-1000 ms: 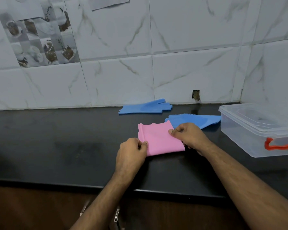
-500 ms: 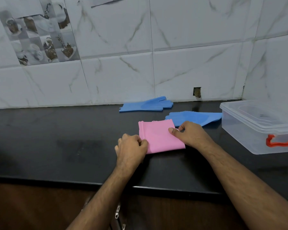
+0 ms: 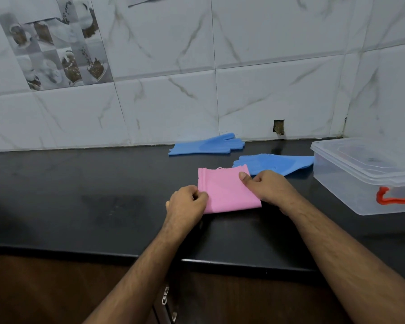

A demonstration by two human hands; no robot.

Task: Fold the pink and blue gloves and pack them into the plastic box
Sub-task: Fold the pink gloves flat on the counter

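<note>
A folded pink glove [image 3: 225, 190] lies flat on the black counter [image 3: 80, 202]. My left hand [image 3: 186, 203] pinches its near left edge. My right hand [image 3: 269, 187] holds its right edge, thumb on top. One blue glove [image 3: 207, 145] lies flat by the wall, fingers pointing right. A second blue glove [image 3: 275, 163] lies just behind my right hand, its bristled side up. The clear plastic box [image 3: 360, 183] stands at the right with its lid on and a red latch [image 3: 394, 198] at its near end.
A tiled wall [image 3: 197, 90] runs along the back of the counter and turns the corner behind the box. The counter's front edge [image 3: 126, 253] lies near my forearms, with brown cabinet doors below.
Both hands stay on the pink glove with only small finger shifts. The view has tilted slightly, so everything sits a little higher in the frame.
</note>
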